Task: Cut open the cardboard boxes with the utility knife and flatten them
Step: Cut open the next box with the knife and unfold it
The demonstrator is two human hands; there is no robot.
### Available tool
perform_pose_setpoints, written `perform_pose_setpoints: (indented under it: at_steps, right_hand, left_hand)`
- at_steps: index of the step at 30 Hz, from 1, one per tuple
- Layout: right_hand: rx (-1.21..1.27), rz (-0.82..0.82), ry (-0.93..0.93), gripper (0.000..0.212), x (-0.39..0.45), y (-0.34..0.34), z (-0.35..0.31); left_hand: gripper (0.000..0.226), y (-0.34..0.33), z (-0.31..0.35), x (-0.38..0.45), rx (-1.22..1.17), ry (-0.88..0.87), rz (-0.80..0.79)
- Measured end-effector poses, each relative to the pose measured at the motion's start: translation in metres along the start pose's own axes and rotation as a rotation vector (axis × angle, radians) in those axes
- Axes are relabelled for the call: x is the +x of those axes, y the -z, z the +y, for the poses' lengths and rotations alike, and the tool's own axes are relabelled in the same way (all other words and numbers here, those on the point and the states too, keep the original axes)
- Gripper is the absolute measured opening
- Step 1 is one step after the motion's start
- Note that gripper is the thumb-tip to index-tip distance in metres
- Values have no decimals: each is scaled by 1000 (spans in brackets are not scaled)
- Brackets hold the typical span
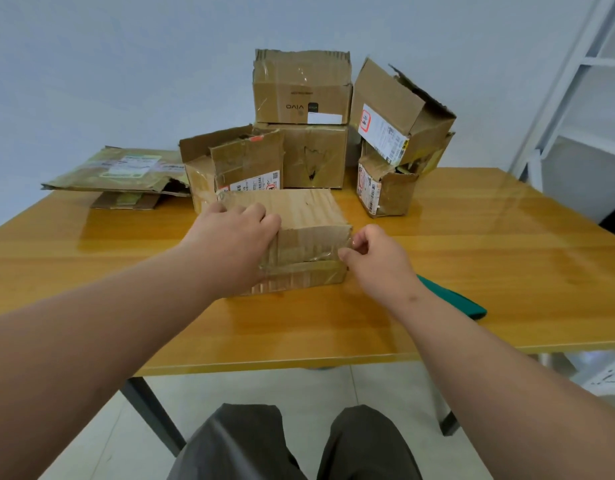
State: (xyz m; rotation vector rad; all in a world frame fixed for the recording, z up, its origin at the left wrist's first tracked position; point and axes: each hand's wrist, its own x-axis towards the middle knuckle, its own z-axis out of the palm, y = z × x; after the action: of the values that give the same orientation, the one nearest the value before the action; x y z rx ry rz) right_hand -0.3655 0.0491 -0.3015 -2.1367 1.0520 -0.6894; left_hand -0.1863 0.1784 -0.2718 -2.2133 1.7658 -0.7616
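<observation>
A small taped cardboard box (306, 233) sits on the yellow wooden table (472, 258) in front of me. My left hand (230, 240) grips its left top edge, fingers curled over the box. At the box's right front corner my right hand (375, 258) pinches clear tape between thumb and fingers. A green object (455, 301), partly hidden behind my right wrist, lies on the table to the right; I cannot tell whether it is the utility knife.
Several worn boxes stand stacked at the back of the table (302, 88), (399, 109), (230, 164), (385, 188). Flattened cardboard (119, 171) lies at the back left. A white shelf frame (583, 98) stands on the right. My legs are below the table edge.
</observation>
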Motion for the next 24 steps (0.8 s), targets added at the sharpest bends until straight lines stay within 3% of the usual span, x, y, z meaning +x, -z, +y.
perform_pose_setpoints:
  at_steps: [5,14,17,22,24]
  right_hand:
    - [273,-47,-129,21,2,6,-6]
    - [317,-56,-158,13,5,9,-22]
    - [394,-81,-204,9,8,14,-21]
    - [696,-52,-289,13,6,34,-11]
    - [686,1,-302,18,4,36,-9]
  left_hand:
    - [78,-7,-1,-1,-3,19,46]
    - [74,-2,-5,-3,-77,86,-7]
    - [62,4,3,2,-142,78,-25]
    - [40,34,-12,17,-446,55,-295]
    - [42,45,-24,22,-528,56,-368]
